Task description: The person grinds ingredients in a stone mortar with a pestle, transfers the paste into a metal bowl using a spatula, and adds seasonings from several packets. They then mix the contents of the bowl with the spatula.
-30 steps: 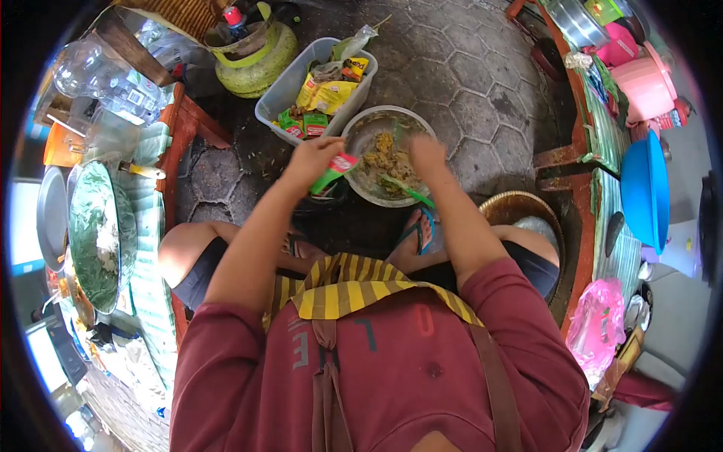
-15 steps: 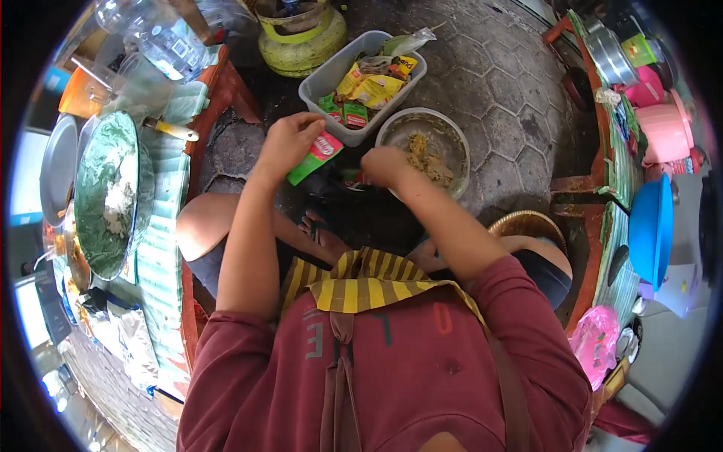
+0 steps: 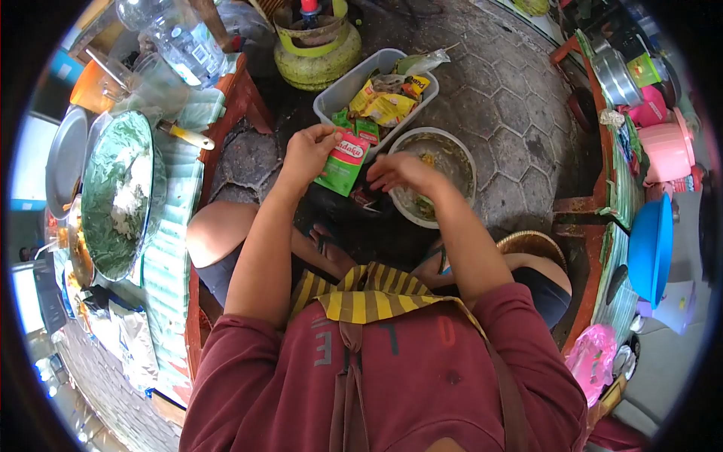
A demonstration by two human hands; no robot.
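My left hand (image 3: 310, 154) pinches the top edge of a green and red seasoning packet (image 3: 343, 175), whose printed front faces up. My right hand (image 3: 409, 175) is open, fingers stretched to the left, over the near left rim of a round bowl (image 3: 471, 162). Inside that bowl is a brownish mixture (image 3: 424, 205), partly hidden by the hand. Below my right fingers lies a small dark and red thing (image 3: 365, 199) that I cannot make out. Just beyond my hands stands a clear plastic tub (image 3: 325, 102) holding yellow packets (image 3: 385, 105) and green ones.
A green gas cylinder (image 3: 320, 56) stands behind the tub. On the left bench are a green oval dish (image 3: 98, 218) with white contents and a knife (image 3: 188, 136). To the right, a bench holds a blue basin (image 3: 654, 252) and a pink container (image 3: 663, 143).
My right hand has gone from closed to open, its fingers now stretched leftward. The packet in my left hand has turned more upright, showing its front. The whole view has shifted slightly.
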